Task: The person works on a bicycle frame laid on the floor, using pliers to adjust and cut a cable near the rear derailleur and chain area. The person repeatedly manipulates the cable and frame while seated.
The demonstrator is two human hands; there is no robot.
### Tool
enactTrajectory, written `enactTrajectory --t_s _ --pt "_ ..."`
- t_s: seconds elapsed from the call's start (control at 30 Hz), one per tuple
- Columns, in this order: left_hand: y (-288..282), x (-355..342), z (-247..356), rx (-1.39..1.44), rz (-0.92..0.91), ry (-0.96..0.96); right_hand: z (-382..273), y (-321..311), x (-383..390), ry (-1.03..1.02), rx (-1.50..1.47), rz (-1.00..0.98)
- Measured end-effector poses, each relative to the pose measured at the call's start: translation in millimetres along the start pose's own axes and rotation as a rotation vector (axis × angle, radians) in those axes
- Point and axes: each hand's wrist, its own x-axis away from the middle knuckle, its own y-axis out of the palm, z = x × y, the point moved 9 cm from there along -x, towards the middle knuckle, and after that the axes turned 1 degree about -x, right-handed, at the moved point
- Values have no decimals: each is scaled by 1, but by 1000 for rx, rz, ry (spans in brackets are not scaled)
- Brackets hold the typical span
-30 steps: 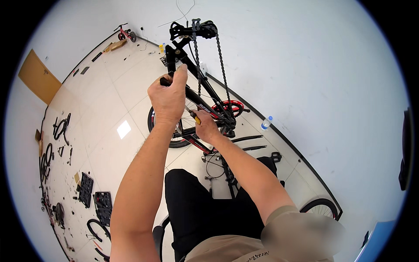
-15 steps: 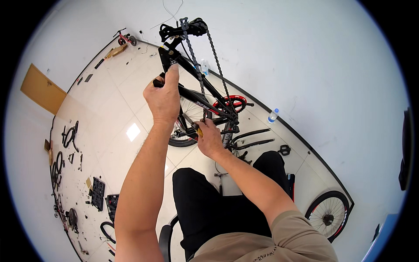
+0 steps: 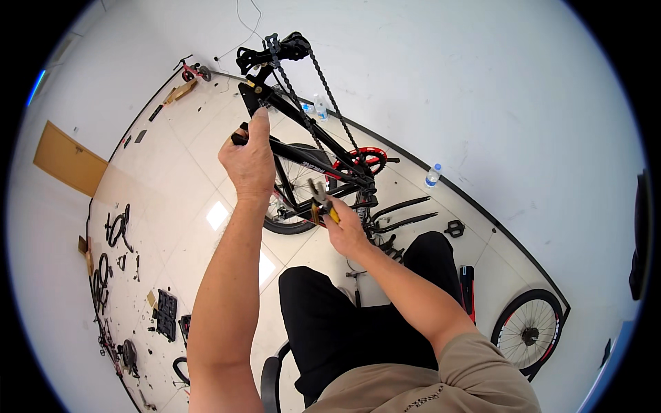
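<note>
In front of me a black bicycle frame (image 3: 292, 153) stands tilted up. My left hand (image 3: 249, 157) is closed around its upper part, thumb pointing up along the tube. A dark chain (image 3: 327, 94) hangs in a loop from the rear derailleur (image 3: 296, 45) at the top, down towards a red chainring (image 3: 372, 160). Pliers with yellow handles (image 3: 321, 196) are in my right hand (image 3: 348, 227), their jaws spread and pointing up, apart from the frame. A spoked wheel (image 3: 281, 226) shows behind the frame, partly hidden by it.
Past the frame stand water bottles (image 3: 432, 175) by the wall. A fork (image 3: 406, 215), a pedal (image 3: 454, 228) and a hammer (image 3: 356, 286) lie on the floor. At right a loose wheel (image 3: 529, 335) leans near the wall. Toolboxes (image 3: 165, 314) and several parts are scattered at left.
My right hand has drawn the pliers back from beside the chain and turned them; their jaws now show spread. My left hand keeps its grip, and the view has shifted slightly.
</note>
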Motion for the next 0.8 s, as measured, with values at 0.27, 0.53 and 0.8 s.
enactTrajectory --t_s 0.27,0.53,0.8 --pt "0 4 6 -6 1 7 31 -37 41 464 -888 38" --pt "-6 16 20 -94 24 18 31 -110 -21 360 -662 220" --pt "-9 28 29 -105 -28 -7 -7 -115 -119 123 -137 180"
